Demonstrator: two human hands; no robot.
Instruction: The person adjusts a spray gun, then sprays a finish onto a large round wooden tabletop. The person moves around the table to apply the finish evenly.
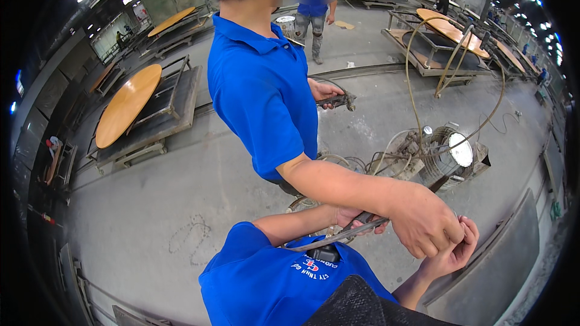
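My left hand (347, 216) is closed round what looks like a dark spray gun (365, 220), with a grey hose (329, 241) running back from it past my chest. A co-worker's forearm crosses above and hides part of the gun. My right hand (458, 251) is raised with its fingers bent together. The co-worker's hand (425, 224) meets it at the fingertips; whatever lies between them is too small or hidden to name. In the other hand, the co-worker holds a second spray gun (342, 101).
Right of centre stands a metal pail (440, 163) with a white round top (460, 149), among tangled hoses (393, 165). An oval wooden tabletop (128, 105) rests on a wheeled rack at left. Another person (314, 15) stands behind the co-worker. Dark panels (492, 265) lie at lower right.
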